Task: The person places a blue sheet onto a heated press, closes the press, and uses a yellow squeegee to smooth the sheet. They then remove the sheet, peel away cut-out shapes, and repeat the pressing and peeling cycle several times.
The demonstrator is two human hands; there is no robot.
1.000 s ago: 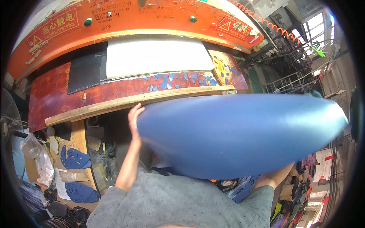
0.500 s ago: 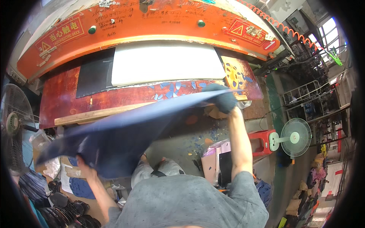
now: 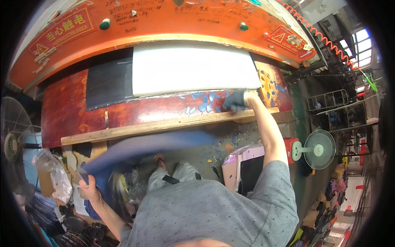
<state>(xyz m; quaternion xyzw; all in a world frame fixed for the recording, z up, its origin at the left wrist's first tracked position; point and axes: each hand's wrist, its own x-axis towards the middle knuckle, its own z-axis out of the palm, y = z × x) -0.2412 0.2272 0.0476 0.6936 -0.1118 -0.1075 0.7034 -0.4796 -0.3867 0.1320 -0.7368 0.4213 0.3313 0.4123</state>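
Low at the person's left side, the left hand point(image 3: 88, 190) is clamped on one end of a blue cloth point(image 3: 144, 146), which streams blurred up and rightward from it, below the wooden edge strip point(image 3: 164, 125) of the worktop point(image 3: 70, 109). Left of that hand lie clear plastic bags point(image 3: 53, 173). Further out, the right hand point(image 3: 238, 100) is closed on a dark bunch of fabric at the strip. Just left of it lie small blue scraps point(image 3: 201, 103). Beyond it sits a white panel point(image 3: 193, 68), with an orange machine housing point(image 3: 164, 20) farthest.
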